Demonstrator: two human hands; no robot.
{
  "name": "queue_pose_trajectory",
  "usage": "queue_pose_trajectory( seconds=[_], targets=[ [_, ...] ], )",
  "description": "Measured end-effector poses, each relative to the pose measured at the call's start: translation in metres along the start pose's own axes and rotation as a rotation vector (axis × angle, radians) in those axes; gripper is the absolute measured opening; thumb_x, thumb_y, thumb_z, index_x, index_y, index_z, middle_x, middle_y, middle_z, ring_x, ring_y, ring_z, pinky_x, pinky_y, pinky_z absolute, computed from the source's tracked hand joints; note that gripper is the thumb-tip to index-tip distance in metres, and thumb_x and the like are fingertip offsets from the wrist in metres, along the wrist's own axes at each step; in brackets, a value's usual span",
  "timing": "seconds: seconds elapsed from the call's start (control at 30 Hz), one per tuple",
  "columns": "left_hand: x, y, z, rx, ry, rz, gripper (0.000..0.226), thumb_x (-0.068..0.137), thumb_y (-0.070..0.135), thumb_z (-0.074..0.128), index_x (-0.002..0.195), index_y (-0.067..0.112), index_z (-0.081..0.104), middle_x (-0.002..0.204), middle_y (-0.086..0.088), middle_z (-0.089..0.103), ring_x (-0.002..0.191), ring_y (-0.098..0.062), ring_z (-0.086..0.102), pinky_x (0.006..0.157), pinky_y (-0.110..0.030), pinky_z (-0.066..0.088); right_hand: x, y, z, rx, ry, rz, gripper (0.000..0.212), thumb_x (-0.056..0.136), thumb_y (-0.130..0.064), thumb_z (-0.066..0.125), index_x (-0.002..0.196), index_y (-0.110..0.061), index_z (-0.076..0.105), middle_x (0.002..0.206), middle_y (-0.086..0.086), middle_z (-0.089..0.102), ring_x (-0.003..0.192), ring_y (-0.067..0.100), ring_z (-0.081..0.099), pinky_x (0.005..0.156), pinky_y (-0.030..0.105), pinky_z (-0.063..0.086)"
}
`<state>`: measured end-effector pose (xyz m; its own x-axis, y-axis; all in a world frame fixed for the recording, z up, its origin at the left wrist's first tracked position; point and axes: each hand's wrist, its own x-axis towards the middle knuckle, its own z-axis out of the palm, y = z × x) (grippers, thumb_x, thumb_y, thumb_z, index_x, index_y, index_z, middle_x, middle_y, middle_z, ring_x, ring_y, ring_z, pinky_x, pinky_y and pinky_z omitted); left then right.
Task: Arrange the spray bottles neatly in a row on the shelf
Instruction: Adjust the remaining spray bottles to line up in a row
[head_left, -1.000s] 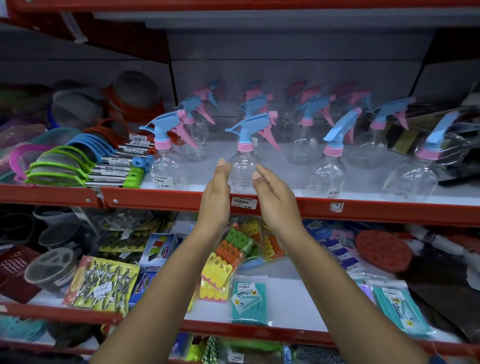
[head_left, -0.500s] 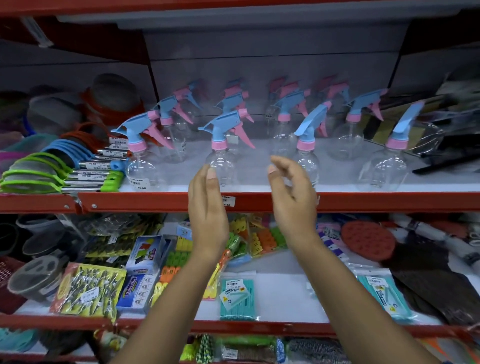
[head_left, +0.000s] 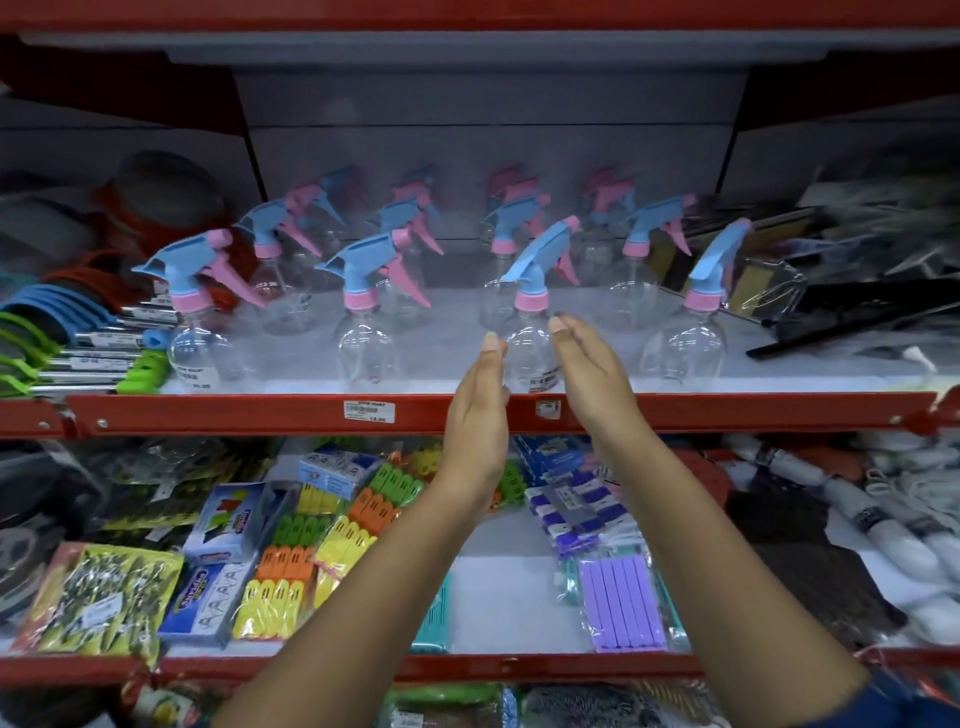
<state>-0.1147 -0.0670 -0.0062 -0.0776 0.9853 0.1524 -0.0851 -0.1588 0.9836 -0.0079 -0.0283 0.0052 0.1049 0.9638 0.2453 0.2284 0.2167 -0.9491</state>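
Several clear spray bottles with blue-and-pink trigger heads stand on the white shelf (head_left: 810, 371) behind its red front rail (head_left: 234, 413). The front row holds a bottle at the left (head_left: 200, 348), one left of centre (head_left: 363, 348), one at the centre (head_left: 530, 353) and one at the right (head_left: 685, 348). More bottles stand blurred in rows behind. My left hand (head_left: 480, 415) and my right hand (head_left: 592, 374) are raised flat on either side of the centre bottle, palms facing it, fingers straight. Neither visibly grips it.
Green and blue handled utensils (head_left: 98, 358) crowd the shelf's left end, black packaged items (head_left: 852, 312) its right end. The lower shelf holds coloured clothes pegs (head_left: 322, 545), a purple pack (head_left: 621, 603) and boxed goods (head_left: 228, 519).
Both hands moved right from the left-of-centre bottle to flank the centre bottle. The view shifted right as well.
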Motion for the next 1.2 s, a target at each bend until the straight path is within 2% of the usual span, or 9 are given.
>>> queue_pose_trajectory(
  seconds=[0.23,0.43,0.57,0.63,0.73,0.87,1.0,1.13,1.2],
  targets=[
    [0.007,0.004,-0.003,0.036,0.008,0.002,0.053,0.095,0.058,0.026,0.136,0.031,0.045,0.127,0.019,0.051,0.107,0.008,0.046,0.096,-0.019,0.033,-0.011,0.001,-0.004,0.022,-0.019,-0.037,0.045,0.097,-0.041,0.043,0.139,-0.024,0.046,0.142,-0.008,0.049,0.115,-0.002,0.042,0.079,0.002,0.034],
    [0.017,0.004,-0.008,0.046,0.003,-0.019,0.054,0.095,0.059,0.026,0.136,0.031,0.047,0.123,0.023,0.049,0.11,0.008,0.047,0.1,-0.021,0.034,-0.02,0.007,0.002,0.003,-0.05,-0.055,0.053,0.091,-0.048,0.045,0.141,-0.03,0.041,0.146,-0.008,0.046,0.131,0.009,0.044,0.109,0.042,0.039],
    [0.014,0.009,-0.002,0.055,-0.007,-0.018,0.03,0.1,0.048,0.023,0.086,0.046,0.049,0.065,0.043,0.06,0.065,0.029,0.053,0.066,-0.002,0.039,-0.023,0.006,0.001,-0.011,-0.051,-0.042,0.052,0.093,-0.044,0.046,0.143,-0.03,0.039,0.149,-0.006,0.043,0.134,0.012,0.041,0.111,0.044,0.036],
    [0.013,0.01,0.001,0.043,0.005,0.006,0.031,0.1,0.047,0.023,0.083,0.046,0.048,0.06,0.045,0.057,0.063,0.03,0.052,0.065,-0.002,0.039,-0.024,0.005,-0.001,-0.016,-0.063,-0.027,0.052,0.094,-0.044,0.046,0.143,-0.029,0.038,0.15,-0.006,0.04,0.136,0.011,0.039,0.113,0.043,0.034],
    [0.01,0.007,0.006,0.059,0.026,0.048,0.029,0.1,0.048,0.024,0.094,0.045,0.052,0.074,0.041,0.063,0.072,0.029,0.054,0.061,0.004,0.038,-0.028,0.007,-0.007,0.003,-0.043,-0.025,0.051,0.094,-0.041,0.048,0.142,-0.028,0.039,0.149,-0.007,0.043,0.135,0.009,0.04,0.112,0.037,0.034],
    [-0.002,-0.01,0.019,0.029,0.183,0.147,0.053,0.094,0.058,0.034,0.139,0.032,0.044,0.141,0.02,0.045,0.128,0.007,0.04,0.108,-0.019,0.03,-0.033,0.013,-0.028,0.056,0.232,-0.15,0.031,0.094,-0.025,0.053,0.124,-0.019,0.058,0.121,-0.006,0.062,0.107,-0.001,0.056,0.079,0.004,0.042],
    [-0.016,-0.017,0.048,0.054,0.254,0.274,0.046,0.095,0.052,0.035,0.132,0.029,0.049,0.138,0.01,0.05,0.129,-0.003,0.043,0.112,-0.032,0.033,-0.028,0.022,-0.061,0.084,0.511,-0.266,0.014,0.092,-0.017,0.053,0.104,-0.017,0.06,0.099,-0.002,0.061,0.088,-0.001,0.054,0.067,0.005,0.039],
    [-0.017,-0.018,0.086,-0.037,0.086,0.201,0.041,0.09,0.056,0.039,0.125,0.038,0.052,0.136,0.014,0.053,0.13,-0.001,0.045,0.113,-0.036,0.033,-0.014,0.031,-0.094,0.097,0.593,-0.242,0.019,0.093,-0.022,0.051,0.112,-0.019,0.054,0.117,0.004,0.057,0.102,0.008,0.053,0.073,0.007,0.04],
    [-0.016,-0.018,0.104,-0.052,-0.016,0.132,0.047,0.096,0.05,0.036,0.135,0.028,0.048,0.143,0.008,0.049,0.132,-0.003,0.043,0.115,-0.035,0.032,-0.004,0.033,-0.108,0.076,0.539,-0.169,0.03,0.095,-0.028,0.048,0.124,-0.019,0.051,0.13,0.001,0.052,0.113,0.007,0.049,0.084,0.008,0.038]
  ],
)
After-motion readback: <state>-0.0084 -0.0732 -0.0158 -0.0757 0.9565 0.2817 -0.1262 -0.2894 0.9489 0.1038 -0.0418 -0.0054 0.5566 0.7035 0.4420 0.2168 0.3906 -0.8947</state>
